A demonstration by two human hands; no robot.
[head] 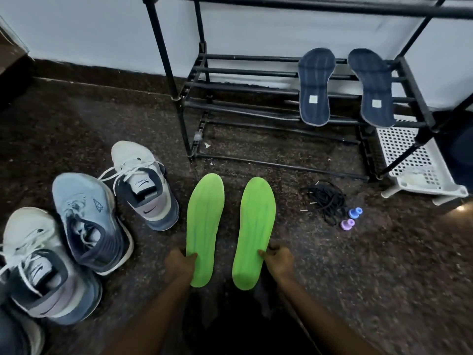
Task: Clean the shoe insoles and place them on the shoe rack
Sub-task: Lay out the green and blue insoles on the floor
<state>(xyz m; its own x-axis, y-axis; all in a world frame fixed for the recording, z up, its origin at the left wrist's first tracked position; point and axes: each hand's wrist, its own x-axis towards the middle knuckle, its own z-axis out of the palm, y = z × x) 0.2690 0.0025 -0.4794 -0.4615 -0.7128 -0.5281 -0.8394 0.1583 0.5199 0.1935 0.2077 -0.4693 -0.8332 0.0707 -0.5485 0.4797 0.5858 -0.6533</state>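
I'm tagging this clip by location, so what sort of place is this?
Probably a shoe-storage corner of a home, perhaps an entryway: a black shoe rack stands by the wall with blue insoles on its bars, sneakers sit on the speckled floor, and loose black laces lie nearby.

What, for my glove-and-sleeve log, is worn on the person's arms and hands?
Nothing visible. The left hand and right hand are ungloved, no rings showing. The left forearm and right forearm are bare to the frame's edge: no sleeves, watch or bands.
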